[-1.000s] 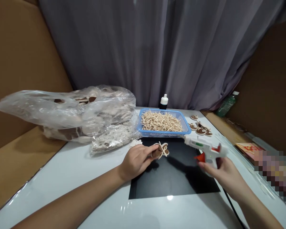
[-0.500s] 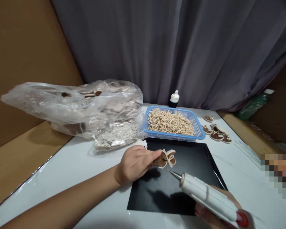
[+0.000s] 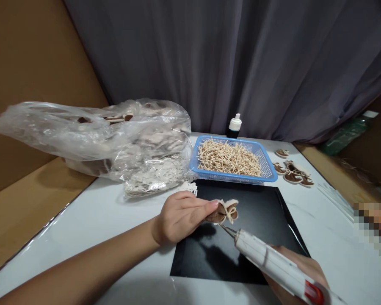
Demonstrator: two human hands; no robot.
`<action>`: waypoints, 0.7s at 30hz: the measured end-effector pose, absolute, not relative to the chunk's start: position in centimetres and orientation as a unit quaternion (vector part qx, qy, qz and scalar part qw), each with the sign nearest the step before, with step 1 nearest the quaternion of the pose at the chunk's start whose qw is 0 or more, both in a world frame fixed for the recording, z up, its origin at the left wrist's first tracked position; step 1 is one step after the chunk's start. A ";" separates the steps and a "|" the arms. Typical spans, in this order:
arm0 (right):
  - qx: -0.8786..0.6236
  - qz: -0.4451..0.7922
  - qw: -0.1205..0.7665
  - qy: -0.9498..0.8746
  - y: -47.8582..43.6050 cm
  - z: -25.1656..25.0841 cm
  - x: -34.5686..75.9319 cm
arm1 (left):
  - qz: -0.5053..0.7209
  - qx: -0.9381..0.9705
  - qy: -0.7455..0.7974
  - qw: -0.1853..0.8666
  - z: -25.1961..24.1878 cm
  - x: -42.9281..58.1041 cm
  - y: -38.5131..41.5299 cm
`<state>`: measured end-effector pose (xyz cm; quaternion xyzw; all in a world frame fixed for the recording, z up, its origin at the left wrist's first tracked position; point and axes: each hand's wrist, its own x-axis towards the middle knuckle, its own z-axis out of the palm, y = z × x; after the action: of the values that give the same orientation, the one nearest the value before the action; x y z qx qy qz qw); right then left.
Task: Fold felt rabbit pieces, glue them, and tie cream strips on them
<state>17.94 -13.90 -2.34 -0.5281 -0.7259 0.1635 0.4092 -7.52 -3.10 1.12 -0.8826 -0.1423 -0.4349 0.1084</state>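
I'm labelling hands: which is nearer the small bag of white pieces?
Left. The left hand is in front of the bag, slightly right; the right hand, holding the glue gun, is farther right.

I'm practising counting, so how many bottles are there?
2. A dark bottle with a white cap stands behind the blue plastic basket; a see-through green bottle with a white cap is at the right, beyond the white table. Others could be hidden.

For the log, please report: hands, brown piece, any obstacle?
Left hand holding brown bow-tied piece. Right hand gripping glue gun, nozzle at piece's lower edge; contact unclear. No visible obstacle.
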 end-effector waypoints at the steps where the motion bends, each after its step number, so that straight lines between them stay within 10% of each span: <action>1: -0.530 0.162 0.406 -0.727 -13.9 -2.3 17.9 | -0.435 -0.883 -0.142 0.106 1.1 -7.5 -3.1; 21: -0.523 0.142 0.395 -0.742 -13.7 -1.9 17.8 | -0.454 -0.874 -0.136 0.104 1.4 -7.1 -3.2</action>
<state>17.84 -13.73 -1.95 -0.5227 -0.7421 0.1421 0.3948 -7.10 -3.19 1.39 -0.8744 -0.1355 -0.4541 0.1045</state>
